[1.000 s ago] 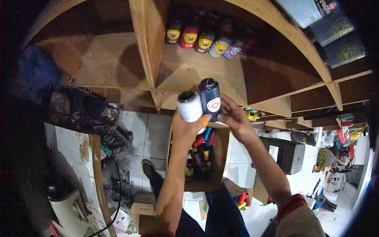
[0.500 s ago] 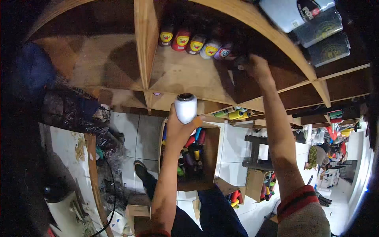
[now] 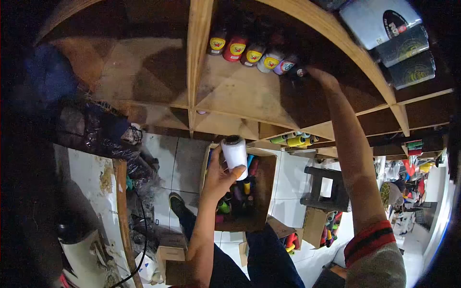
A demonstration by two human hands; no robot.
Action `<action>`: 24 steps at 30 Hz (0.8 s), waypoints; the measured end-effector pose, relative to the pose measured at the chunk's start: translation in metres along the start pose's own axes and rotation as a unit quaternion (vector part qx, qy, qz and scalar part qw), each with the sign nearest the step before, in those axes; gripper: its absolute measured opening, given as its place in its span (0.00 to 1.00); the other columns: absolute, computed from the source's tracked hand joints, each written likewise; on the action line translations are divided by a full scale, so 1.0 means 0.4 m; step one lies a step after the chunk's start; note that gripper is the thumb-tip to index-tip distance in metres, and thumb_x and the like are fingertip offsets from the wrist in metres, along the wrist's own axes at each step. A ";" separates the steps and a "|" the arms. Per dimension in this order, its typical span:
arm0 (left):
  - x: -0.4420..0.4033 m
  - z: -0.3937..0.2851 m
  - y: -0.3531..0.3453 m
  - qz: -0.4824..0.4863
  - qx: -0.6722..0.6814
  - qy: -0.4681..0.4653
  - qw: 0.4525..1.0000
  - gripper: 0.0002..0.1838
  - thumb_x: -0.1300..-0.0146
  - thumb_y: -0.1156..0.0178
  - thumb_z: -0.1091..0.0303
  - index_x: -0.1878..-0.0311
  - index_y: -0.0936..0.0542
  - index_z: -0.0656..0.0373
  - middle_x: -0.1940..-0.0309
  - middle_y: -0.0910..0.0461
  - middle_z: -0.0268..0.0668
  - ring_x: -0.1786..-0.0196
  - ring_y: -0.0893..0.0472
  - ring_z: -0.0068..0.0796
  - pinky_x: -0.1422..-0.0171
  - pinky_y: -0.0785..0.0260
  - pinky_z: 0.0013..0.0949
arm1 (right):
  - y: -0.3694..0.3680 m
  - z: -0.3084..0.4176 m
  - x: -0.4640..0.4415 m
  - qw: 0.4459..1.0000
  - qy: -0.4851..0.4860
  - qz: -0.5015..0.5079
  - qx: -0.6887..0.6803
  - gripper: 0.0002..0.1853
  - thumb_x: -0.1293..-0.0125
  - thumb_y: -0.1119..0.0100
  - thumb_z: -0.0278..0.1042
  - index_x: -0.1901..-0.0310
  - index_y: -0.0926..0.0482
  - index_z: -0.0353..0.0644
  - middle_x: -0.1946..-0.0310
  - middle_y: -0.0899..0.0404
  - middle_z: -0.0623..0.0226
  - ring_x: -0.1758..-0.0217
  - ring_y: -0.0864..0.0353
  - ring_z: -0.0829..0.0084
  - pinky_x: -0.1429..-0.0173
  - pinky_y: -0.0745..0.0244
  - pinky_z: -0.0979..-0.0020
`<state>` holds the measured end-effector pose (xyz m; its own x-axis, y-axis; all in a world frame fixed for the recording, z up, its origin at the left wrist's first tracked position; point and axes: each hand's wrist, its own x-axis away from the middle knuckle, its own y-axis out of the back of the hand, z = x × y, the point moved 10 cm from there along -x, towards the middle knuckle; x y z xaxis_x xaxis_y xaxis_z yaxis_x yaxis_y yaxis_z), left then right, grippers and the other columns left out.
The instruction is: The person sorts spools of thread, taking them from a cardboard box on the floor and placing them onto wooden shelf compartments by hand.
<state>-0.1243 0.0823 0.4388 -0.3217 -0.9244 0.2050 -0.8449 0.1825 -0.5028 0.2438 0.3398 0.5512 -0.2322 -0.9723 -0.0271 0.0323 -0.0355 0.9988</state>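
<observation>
My left hand (image 3: 222,178) is wrapped round a white thread spool (image 3: 234,156), held upright above an open cardboard box (image 3: 270,192) of coloured spools. My right hand (image 3: 322,79) reaches into the shelf compartment and grips a dark spool (image 3: 301,73) with a round label, at the right end of a row. Beside it in that row stand a purple-grey spool (image 3: 284,66), a white spool (image 3: 269,62), a red spool (image 3: 235,49) and brown ones, several with yellow labels. The fingertips of my right hand are partly in shadow.
A wooden divider (image 3: 196,53) stands left of the row. Large wrapped spools (image 3: 401,43) sit at the upper right. Yellow and green spools (image 3: 297,140) lie in a lower compartment. A dark stool (image 3: 326,187) and a box of spools (image 3: 314,226) are on the floor.
My right hand has carried the dark spool from beside the white one up into the shelf, to the row's right end. My left hand, still holding the white spool, is lower.
</observation>
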 end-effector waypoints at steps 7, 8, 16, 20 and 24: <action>-0.042 -0.122 -0.014 -0.041 0.096 -0.034 0.994 0.44 0.52 0.30 0.74 0.35 0.47 0.53 0.46 0.34 0.44 0.47 0.26 0.38 0.47 0.26 0.41 | 0.143 0.235 0.259 0.996 0.050 0.000 -0.073 0.24 0.45 0.35 0.48 0.49 0.22 0.42 0.42 0.28 0.56 0.34 0.34 0.64 0.31 0.42 0.66; -0.047 -0.135 -0.021 -0.057 0.123 -0.029 0.990 0.43 0.52 0.31 0.74 0.35 0.47 0.55 0.48 0.34 0.45 0.48 0.26 0.39 0.46 0.26 0.41 | 0.108 0.336 0.356 0.959 0.142 0.103 -0.223 0.27 0.46 0.34 0.49 0.48 0.23 0.42 0.45 0.26 0.54 0.36 0.31 0.64 0.33 0.40 0.66; -0.063 -0.088 -0.009 -0.146 0.173 0.137 0.964 0.25 0.37 0.43 0.54 0.47 0.39 0.62 0.63 0.26 0.45 0.64 0.19 0.36 0.69 0.20 0.36 | 0.040 0.458 0.679 0.925 0.028 0.037 -0.377 0.29 0.50 0.30 0.49 0.51 0.25 0.39 0.66 0.20 0.50 0.58 0.17 0.58 0.55 0.25 0.64; -0.060 -0.095 0.016 -0.144 0.161 0.082 0.973 0.26 0.35 0.48 0.48 0.46 0.35 0.62 0.67 0.22 0.47 0.73 0.17 0.39 0.74 0.20 0.38 | 0.143 0.483 0.541 0.951 0.094 -0.039 -0.293 0.23 0.48 0.33 0.48 0.56 0.23 0.39 0.70 0.19 0.52 0.64 0.17 0.56 0.59 0.24 0.61; -0.041 -0.029 0.012 -0.141 0.161 0.077 0.974 0.22 0.33 0.49 0.58 0.42 0.37 0.58 0.63 0.22 0.47 0.70 0.17 0.41 0.71 0.20 0.38 | 0.175 0.582 0.320 0.943 0.169 -0.061 -0.280 0.31 0.56 0.29 0.52 0.59 0.22 0.33 0.68 0.19 0.49 0.61 0.17 0.54 0.56 0.24 0.62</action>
<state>-0.1281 0.1024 0.4428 -0.1774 -0.8564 0.4849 -0.7386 -0.2098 -0.6407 -0.0099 0.2667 0.6270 0.0519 -0.9678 -0.2462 0.5550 -0.1770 0.8128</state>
